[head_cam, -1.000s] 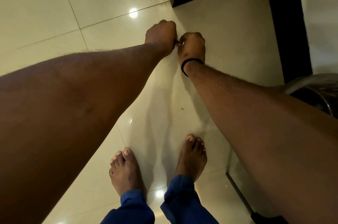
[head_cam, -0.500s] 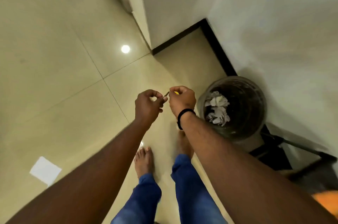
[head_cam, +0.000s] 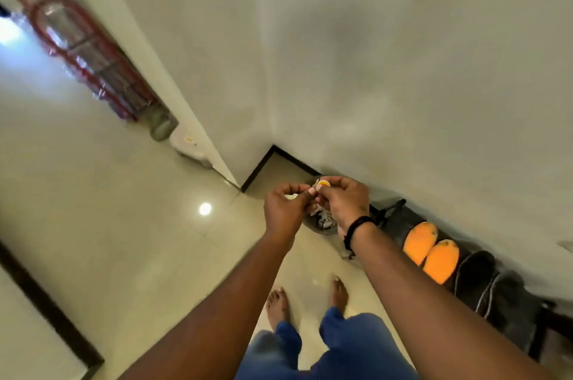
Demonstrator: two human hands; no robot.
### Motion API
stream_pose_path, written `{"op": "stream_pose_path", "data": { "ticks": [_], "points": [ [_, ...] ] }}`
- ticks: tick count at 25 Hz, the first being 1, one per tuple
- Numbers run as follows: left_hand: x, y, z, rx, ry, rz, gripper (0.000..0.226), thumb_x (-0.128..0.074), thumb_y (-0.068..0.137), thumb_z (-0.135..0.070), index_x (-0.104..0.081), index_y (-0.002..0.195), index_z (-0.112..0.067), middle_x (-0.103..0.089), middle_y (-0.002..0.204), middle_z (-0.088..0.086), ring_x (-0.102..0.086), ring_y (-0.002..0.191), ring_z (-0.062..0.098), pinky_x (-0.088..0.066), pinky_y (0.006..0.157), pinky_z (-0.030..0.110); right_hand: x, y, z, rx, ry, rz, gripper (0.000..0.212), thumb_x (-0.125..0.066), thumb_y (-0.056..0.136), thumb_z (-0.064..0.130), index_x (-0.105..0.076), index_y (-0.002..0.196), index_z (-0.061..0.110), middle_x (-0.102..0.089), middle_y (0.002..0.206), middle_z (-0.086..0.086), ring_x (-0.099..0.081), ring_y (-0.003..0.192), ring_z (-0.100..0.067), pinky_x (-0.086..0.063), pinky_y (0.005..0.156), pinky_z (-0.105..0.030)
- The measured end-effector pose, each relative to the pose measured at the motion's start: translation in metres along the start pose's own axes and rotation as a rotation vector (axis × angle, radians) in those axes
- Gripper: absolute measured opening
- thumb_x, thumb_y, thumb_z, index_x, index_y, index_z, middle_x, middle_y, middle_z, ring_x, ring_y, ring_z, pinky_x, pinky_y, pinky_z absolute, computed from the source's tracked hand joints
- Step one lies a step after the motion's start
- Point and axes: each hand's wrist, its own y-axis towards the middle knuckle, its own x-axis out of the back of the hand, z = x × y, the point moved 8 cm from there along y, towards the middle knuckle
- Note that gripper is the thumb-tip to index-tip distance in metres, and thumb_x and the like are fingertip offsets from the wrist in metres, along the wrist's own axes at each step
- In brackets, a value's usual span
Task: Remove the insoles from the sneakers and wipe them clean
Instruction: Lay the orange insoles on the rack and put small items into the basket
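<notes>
My left hand [head_cam: 283,209] and my right hand [head_cam: 342,201] are raised together in front of me, fingers curled. Between their fingertips they pinch a small object with a yellow and white end [head_cam: 322,183]; what it is I cannot tell. Two orange insoles [head_cam: 431,251] lie side by side at the right, on a dark rack along the wall. A dark sneaker [head_cam: 476,271] sits just beyond them to the right. A black band circles my right wrist.
A round bin [head_cam: 322,221] with crumpled paper stands on the floor under my hands, near the wall corner. My bare feet [head_cam: 277,302] stand on glossy tiles. A red wire rack [head_cam: 90,60] stands far left by the wall.
The view has tilted up and the insoles and sneaker have come into sight at the right. My hands stay together on the small object, now over the bin.
</notes>
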Motion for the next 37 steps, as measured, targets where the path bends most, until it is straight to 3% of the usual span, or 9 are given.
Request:
{"op": "stream_pose_path", "data": {
  "ticks": [5, 10, 13, 16, 21, 27, 31, 34, 37],
  "points": [
    [-0.098, -0.068, -0.016, -0.034, 0.209, 0.198, 0.007, -0.079, 0.084, -0.011, -0.074, 0.087, -0.006, -0.076, 0.076, 0.012, -0.075, 0.074, 0.024, -0.062, 0.073, 0.034, 0.119, -0.035, 0.015, -0.006, 0.202, -0.078, 0.008, -0.069, 0.083, -0.002, -0.071, 0.083, 0.005, -0.07, 0.076, -0.013, -0.06, 0.058, -0.018, -0.056, 0.061, -0.031],
    [-0.228, -0.134, 0.033, -0.008, 0.385, 0.423, 0.007, -0.078, 0.084, -0.011, -0.076, 0.089, -0.006, -0.076, 0.08, 0.015, -0.073, 0.074, 0.024, -0.06, 0.073, 0.032, 0.279, -0.056, -0.016, -0.031, 0.372, -0.232, 0.009, -0.071, 0.08, -0.006, -0.07, 0.087, -0.001, -0.07, 0.075, -0.014, -0.061, 0.057, -0.019, -0.057, 0.064, -0.031],
    [-0.316, -0.187, 0.066, -0.048, 0.476, 0.558, 0.011, -0.078, 0.085, -0.012, -0.076, 0.091, -0.003, -0.076, 0.08, 0.016, -0.072, 0.073, 0.026, -0.06, 0.07, 0.031, 0.385, -0.078, -0.036, -0.042, 0.468, -0.332, 0.011, -0.069, 0.081, -0.007, -0.069, 0.082, 0.004, -0.069, 0.068, -0.011, -0.063, 0.056, -0.016, -0.057, 0.06, -0.027],
    [-0.385, -0.24, 0.085, -0.063, 0.504, 0.65, 0.013, -0.077, 0.085, -0.009, -0.074, 0.093, 0.001, -0.074, 0.08, 0.018, -0.069, 0.065, 0.019, -0.06, 0.065, 0.026, 0.467, -0.095, -0.049, -0.021, 0.543, -0.411, 0.012, -0.069, 0.083, -0.005, -0.068, 0.081, 0.007, -0.069, 0.075, -0.012, -0.066, 0.063, -0.018, -0.056, 0.06, -0.026],
    [-0.46, -0.293, 0.1, -0.043, 0.5, 0.751, 0.007, -0.075, 0.087, -0.005, -0.074, 0.093, -0.003, -0.075, 0.085, 0.016, -0.071, 0.066, 0.016, -0.057, 0.064, 0.021, 0.55, -0.119, -0.052, 0.022, 0.698, -0.528, 0.009, -0.065, 0.086, -0.006, -0.066, 0.088, 0.002, -0.067, 0.077, -0.015, -0.066, 0.065, -0.02, -0.058, 0.058, -0.022],
    [-0.533, -0.334, 0.141, 0.008, 0.587, 0.884, 0.008, -0.074, 0.085, -0.002, -0.074, 0.093, -0.003, -0.076, 0.085, 0.015, -0.075, 0.076, 0.023, -0.06, 0.071, 0.026, 0.626, -0.141, -0.081, -0.026, 0.738, -0.64, 0.018, -0.056, 0.09, -0.007, -0.066, 0.102, 0.003, -0.068, 0.083, -0.018, -0.065, 0.059, -0.018, -0.06, 0.062, -0.026],
    [-0.587, -0.378, 0.191, 0.083, 0.638, 1.022, 0.007, -0.073, 0.087, -0.003, -0.073, 0.094, -0.003, -0.075, 0.084, 0.015, -0.074, 0.07, 0.018, -0.059, 0.068, 0.023, 0.692, -0.158, -0.111, -0.068, 0.691, -0.786, 0.015, -0.058, 0.089, -0.005, -0.066, 0.101, 0.0, -0.068, 0.081, -0.02, -0.063, 0.054, -0.017, -0.059, 0.061, -0.026],
    [-0.624, -0.414, 0.221, 0.112, 0.675, 1.09, 0.006, -0.073, 0.087, -0.004, -0.073, 0.094, -0.006, -0.075, 0.081, 0.013, -0.072, 0.066, 0.015, -0.059, 0.066, 0.022, 0.739, -0.171, -0.138, -0.081, 0.743, -0.898, 0.013, -0.062, 0.085, -0.007, -0.067, 0.094, 0.0, -0.068, 0.083, -0.024, -0.06, 0.058, -0.025, -0.057, 0.076, -0.041],
    [-0.656, -0.44, 0.258, 0.107, 0.763, 1.141, 0.007, -0.073, 0.088, -0.007, -0.072, 0.095, -0.004, -0.073, 0.077, 0.012, -0.067, 0.059, 0.013, -0.057, 0.06, 0.021, 0.783, -0.181, -0.162, -0.116, 0.758, -0.9, 0.014, -0.062, 0.084, -0.011, -0.066, 0.082, 0.002, -0.065, 0.071, -0.02, -0.057, 0.051, -0.022, -0.058, 0.066, -0.036]
  ]
}}
